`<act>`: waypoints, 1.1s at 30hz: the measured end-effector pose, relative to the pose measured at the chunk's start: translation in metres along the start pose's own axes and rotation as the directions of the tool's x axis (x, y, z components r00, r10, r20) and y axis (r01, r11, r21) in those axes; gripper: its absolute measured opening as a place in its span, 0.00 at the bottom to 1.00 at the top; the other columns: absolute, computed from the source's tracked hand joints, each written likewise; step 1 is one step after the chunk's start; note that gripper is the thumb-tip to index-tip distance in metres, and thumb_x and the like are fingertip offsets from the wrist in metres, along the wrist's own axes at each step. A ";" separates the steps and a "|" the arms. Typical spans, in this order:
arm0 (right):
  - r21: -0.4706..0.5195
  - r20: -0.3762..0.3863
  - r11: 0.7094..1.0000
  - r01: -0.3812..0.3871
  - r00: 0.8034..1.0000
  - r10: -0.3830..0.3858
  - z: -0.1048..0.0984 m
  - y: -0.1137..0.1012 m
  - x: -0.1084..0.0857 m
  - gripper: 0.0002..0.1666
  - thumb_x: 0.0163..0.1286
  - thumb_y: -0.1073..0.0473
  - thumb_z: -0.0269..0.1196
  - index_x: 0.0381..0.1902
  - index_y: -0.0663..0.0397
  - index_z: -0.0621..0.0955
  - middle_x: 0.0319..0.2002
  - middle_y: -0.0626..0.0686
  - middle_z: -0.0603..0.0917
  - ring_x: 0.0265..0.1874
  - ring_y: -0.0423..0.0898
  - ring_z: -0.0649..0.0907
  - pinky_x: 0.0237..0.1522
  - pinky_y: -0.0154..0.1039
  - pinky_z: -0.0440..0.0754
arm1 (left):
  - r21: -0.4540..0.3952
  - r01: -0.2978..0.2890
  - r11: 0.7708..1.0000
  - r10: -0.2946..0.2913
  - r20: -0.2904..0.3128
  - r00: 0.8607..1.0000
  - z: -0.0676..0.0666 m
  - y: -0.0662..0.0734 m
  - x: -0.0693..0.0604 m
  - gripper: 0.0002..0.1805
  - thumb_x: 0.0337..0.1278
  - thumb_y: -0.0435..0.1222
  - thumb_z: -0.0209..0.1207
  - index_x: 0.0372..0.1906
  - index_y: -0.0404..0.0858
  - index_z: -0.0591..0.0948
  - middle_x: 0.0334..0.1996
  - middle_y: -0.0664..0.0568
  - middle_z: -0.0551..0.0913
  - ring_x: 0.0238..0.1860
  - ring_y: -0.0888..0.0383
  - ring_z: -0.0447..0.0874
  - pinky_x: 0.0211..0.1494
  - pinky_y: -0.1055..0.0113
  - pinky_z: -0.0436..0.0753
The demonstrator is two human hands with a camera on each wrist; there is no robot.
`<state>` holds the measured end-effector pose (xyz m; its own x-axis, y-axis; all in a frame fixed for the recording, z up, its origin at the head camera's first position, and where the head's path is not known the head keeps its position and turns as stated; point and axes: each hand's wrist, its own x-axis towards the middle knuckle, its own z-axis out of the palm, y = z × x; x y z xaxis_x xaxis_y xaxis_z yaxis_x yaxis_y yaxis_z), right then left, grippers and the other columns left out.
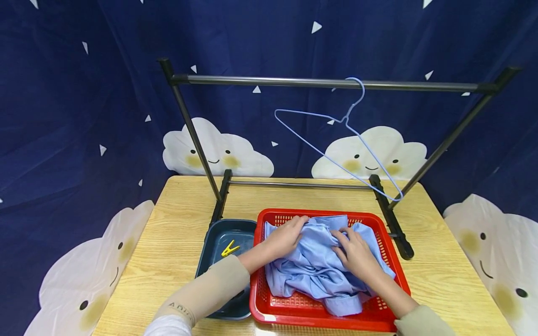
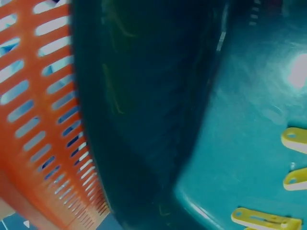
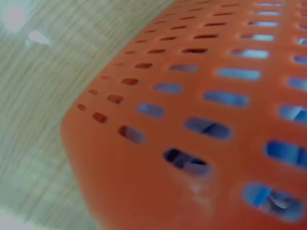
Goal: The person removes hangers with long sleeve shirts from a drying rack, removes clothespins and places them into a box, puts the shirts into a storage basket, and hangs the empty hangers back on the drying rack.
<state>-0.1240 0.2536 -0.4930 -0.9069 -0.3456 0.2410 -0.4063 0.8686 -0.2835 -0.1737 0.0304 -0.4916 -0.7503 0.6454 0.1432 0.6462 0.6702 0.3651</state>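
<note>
A crumpled, shiny light-blue shirt (image 1: 315, 266) lies in the red slotted basket (image 1: 319, 322). At its upper left, my left hand (image 1: 286, 238) grips the cloth, with the fingertips partly hidden in the folds. My right hand (image 1: 357, 254) holds the fabric on the right side, its thumb and fingers bent around a fold. Neither hand appears in the wrist views. The left wrist view looks past the basket wall (image 2: 43, 120) into the basin; the right wrist view meets the outside of the basket (image 3: 158, 124), with blue cloth behind its slots.
A dark teal basin (image 1: 205, 261) with yellow clothespins (image 1: 230, 248) stands left of the basket. Behind, a black rack's metal rail (image 1: 269, 81) carries a light-blue wire hanger (image 1: 313, 147). All stand on a wooden table (image 1: 168, 242) before a navy curtain.
</note>
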 end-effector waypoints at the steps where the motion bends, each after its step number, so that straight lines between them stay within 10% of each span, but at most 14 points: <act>1: -0.012 0.030 1.000 -0.013 0.999 0.013 0.002 0.001 -0.001 0.23 0.57 0.60 0.65 0.52 0.56 0.76 0.46 0.63 0.74 0.43 0.63 0.76 0.42 0.61 0.73 | 0.037 -0.001 0.999 0.000 0.018 1.000 0.002 0.000 -0.001 0.24 0.62 0.34 0.51 0.63 0.42 0.62 0.50 0.48 0.71 0.49 0.54 0.75 0.51 0.64 0.75; 8: -0.021 0.186 0.997 -0.080 0.979 0.083 0.011 0.005 -0.008 0.26 0.61 0.57 0.62 0.57 0.57 0.73 0.52 0.68 0.73 0.50 0.67 0.73 0.48 0.65 0.68 | 0.192 -0.031 0.981 -0.004 0.178 0.984 0.007 0.001 -0.006 0.29 0.63 0.41 0.50 0.67 0.56 0.58 0.62 0.49 0.62 0.60 0.51 0.66 0.56 0.54 0.70; 16: -0.004 0.287 0.994 -0.111 0.952 0.108 0.015 0.006 -0.014 0.26 0.64 0.56 0.58 0.59 0.57 0.71 0.55 0.70 0.71 0.53 0.68 0.70 0.49 0.66 0.67 | 0.201 0.061 0.978 -0.135 0.377 0.917 0.019 -0.001 -0.011 0.34 0.63 0.51 0.47 0.71 0.59 0.48 0.69 0.55 0.54 0.67 0.50 0.56 0.60 0.47 0.64; 33: 0.028 0.292 0.993 -0.112 0.951 0.099 0.017 0.006 -0.015 0.25 0.64 0.57 0.58 0.59 0.58 0.71 0.55 0.70 0.70 0.54 0.68 0.70 0.51 0.65 0.66 | 0.194 0.071 0.978 -0.144 0.396 0.907 0.025 -0.003 -0.012 0.33 0.63 0.51 0.46 0.71 0.58 0.48 0.69 0.55 0.55 0.67 0.51 0.56 0.62 0.50 0.63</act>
<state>-0.1148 0.2577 -0.5144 -0.9354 -0.3465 -0.0699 -0.3053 0.8915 -0.3346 -0.1630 0.0295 -0.5175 -0.7182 0.6336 -0.2874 0.6060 0.7727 0.1892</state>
